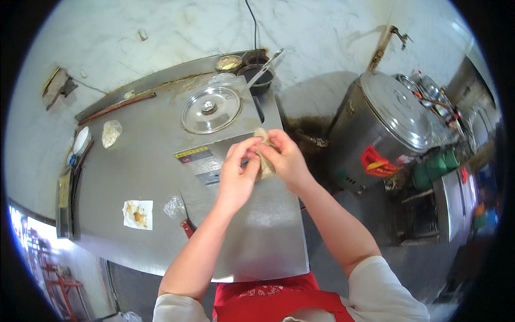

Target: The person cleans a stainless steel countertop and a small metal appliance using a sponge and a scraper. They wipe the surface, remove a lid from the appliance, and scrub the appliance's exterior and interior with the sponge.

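Observation:
Both my hands meet over the right part of the steel counter [263,225]. Between them is a beige, limp piece [265,168]; cloth or dough, I cannot tell which. My right hand [287,159] grips it with thumb and fingers, partly covering it. The fingertips of my left hand [241,165] pinch its upper left side. Below and left of my left hand, a knife [187,227] with a reddish-brown handle lies beside a crumpled clear plastic piece [174,206]. My left forearm passes close to its handle.
A round steel lid [211,109] is set in the counter. Behind it stand a dark pot [257,78] with a ladle and a bowl [228,63]. A stained white paper [138,215] and a plastic bag [111,133] lie left. A tall lidded steel pot [354,133] stands right.

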A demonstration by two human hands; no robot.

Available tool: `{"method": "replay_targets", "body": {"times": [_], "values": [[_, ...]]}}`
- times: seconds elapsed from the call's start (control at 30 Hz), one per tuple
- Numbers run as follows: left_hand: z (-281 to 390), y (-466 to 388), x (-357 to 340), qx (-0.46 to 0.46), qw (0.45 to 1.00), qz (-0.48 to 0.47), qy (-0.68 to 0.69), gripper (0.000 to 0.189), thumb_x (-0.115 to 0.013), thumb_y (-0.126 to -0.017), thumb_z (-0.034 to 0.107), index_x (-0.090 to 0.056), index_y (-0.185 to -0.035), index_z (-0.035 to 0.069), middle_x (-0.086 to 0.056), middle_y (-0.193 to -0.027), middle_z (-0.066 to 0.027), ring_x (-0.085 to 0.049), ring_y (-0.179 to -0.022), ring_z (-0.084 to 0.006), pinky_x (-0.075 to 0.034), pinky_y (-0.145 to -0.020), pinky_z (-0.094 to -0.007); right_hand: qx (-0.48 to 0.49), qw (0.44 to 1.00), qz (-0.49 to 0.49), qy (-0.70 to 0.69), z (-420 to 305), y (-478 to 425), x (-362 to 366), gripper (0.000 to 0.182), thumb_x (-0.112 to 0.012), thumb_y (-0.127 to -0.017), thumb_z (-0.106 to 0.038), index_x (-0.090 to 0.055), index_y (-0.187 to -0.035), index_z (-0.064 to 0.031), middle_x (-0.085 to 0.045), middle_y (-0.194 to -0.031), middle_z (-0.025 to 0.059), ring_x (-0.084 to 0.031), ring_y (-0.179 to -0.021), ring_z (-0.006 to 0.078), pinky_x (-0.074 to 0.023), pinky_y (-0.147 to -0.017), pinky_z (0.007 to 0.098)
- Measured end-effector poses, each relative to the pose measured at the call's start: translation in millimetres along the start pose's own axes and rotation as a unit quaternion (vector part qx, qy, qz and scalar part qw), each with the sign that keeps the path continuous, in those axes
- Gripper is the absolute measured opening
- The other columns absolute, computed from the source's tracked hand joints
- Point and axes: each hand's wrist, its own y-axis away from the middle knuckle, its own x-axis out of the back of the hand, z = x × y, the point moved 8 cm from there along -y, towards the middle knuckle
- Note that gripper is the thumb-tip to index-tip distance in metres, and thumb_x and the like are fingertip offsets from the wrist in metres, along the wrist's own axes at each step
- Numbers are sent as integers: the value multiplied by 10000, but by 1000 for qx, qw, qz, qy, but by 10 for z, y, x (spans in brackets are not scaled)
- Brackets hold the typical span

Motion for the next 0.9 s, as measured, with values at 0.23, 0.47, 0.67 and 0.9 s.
{"method": "replay_targets", "body": {"times": [0.23, 0.47, 0.67, 0.9], "values": [[313, -218, -271, -147, 901, 92, -397, 304, -597, -750, 85, -570, -1053, 80, -530, -1001, -107, -498, -930, -295, -392, -836, -385, -77, 996, 46, 3, -33, -648, 954, 202, -564, -845, -131, -547, -1002, -5, -591, -883, 45, -540, -794, 103, -427, -725, 246], [219, -407, -468, -163, 846, 133, -489, 343, -651, -721, 163, -588, -1051, 91, -522, -1041, -84, -474, -994, -266, -358, -868, -382, 59, 974, 3, 218, -245, -1618, 888, 241, -627, -764, -94, -572, -989, -26, -612, -880, 69, -567, -791, 139, -447, -710, 276], [193, -613, -592, -121, 795, 180, -566, 444, -681, -693, 217, -565, -1102, 91, -505, -1091, -92, -459, -1026, -275, -342, -900, -393, 274, 841, -153, 442, -453, -2291, 162, 252, -581, -739, -145, -610, -986, -107, -584, -919, 133, -570, -853, 307, -451, -772, 373], [245, -833, 448, 41, 733, 366, -571, 415, -617, -780, 222, -526, -1153, 65, -488, -1182, -152, -460, -1069, -319, -351, -919, -408, 387, 679, -328, 531, -191, -2048, -214, 201, -565, -738, -97, -644, -922, -115, -508, -843, 104, -521, -808, 272, -455, -646, 358]]}}
